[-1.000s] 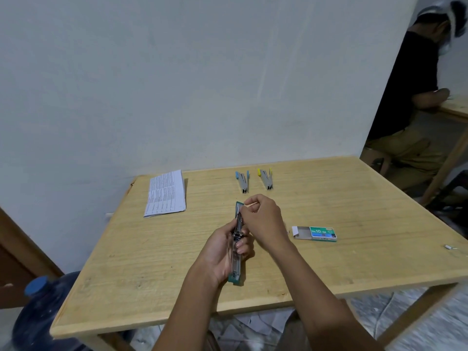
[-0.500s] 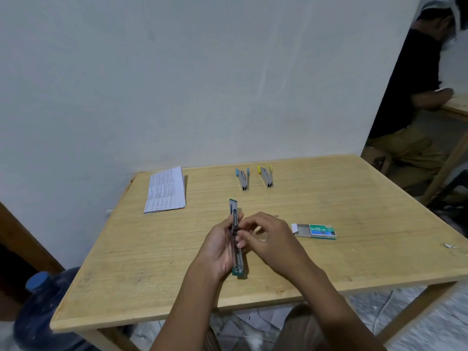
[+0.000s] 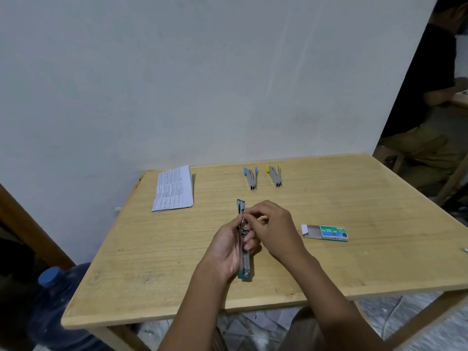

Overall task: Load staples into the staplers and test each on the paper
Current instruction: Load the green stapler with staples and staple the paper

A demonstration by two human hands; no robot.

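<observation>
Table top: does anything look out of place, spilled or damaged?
Only a small pale bit lying alone near the right edge of the table, too small to identify. The staple box sits slid open, as loading needs.

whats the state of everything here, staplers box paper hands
green stapler, opened out flat, held above the table
left hand, grips the green stapler from the side
right hand, pinches at the green stapler's metal middle; staples not visible
blue stapler, lying on the table, arms splayed
yellow stapler, lying likewise, apart from the blue stapler
staple box, slid partly open
paper, lying flat
water jug, cap on
</observation>
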